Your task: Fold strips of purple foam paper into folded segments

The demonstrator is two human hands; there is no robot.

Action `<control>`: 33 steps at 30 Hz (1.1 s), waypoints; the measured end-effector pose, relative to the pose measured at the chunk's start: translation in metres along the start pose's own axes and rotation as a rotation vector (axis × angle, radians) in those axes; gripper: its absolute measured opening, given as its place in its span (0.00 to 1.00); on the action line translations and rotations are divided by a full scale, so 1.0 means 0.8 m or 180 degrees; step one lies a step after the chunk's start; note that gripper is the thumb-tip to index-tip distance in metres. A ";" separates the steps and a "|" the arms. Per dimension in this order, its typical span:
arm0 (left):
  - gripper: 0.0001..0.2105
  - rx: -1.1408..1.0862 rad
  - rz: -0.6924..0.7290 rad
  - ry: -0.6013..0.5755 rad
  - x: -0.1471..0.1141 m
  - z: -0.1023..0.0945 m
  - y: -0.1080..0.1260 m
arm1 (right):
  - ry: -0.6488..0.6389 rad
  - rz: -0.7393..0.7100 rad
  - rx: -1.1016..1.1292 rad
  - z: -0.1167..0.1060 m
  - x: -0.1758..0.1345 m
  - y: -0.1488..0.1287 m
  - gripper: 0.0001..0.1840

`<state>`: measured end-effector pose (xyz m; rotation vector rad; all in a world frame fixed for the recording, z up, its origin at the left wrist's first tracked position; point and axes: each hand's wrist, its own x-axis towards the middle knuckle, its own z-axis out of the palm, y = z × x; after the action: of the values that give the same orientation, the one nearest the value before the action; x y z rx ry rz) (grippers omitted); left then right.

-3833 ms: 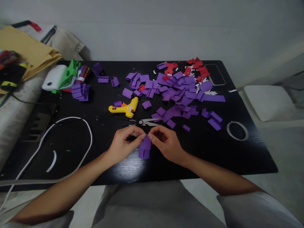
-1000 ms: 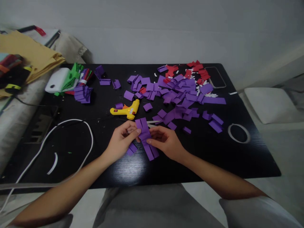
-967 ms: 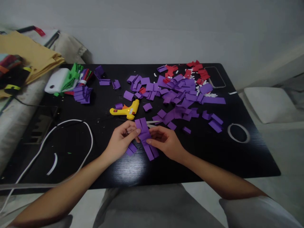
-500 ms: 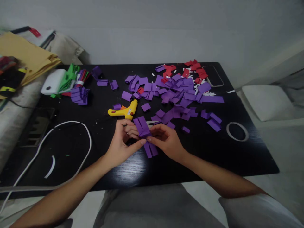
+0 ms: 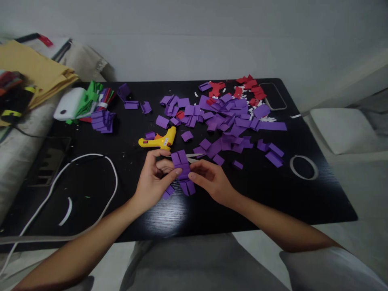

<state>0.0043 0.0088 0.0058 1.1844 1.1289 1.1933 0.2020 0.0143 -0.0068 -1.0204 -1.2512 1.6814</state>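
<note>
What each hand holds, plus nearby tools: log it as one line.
left hand: holding purple paper | right hand: holding same paper | glue gun: lying beyond left hand | scissors: partly hidden behind paper

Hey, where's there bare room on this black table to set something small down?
Mainly right of your right hand, between your right forearm, the pale ring and the loose purple pieces. A smaller patch lies between the white cable and your left hand. Behind your hands it's crowded: scissors, yellow glue gun, then the purple pile and red pieces.
</note>
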 end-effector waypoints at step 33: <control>0.07 0.0535 0.0196 0.0050 0.002 -0.004 0.008 | -0.0154 0.0232 0.0072 -0.002 0.004 0.000 0.13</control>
<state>0.0008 0.0109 0.0116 1.3476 1.2314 1.1736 0.2020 0.0175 -0.0075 -1.0281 -1.2365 1.7815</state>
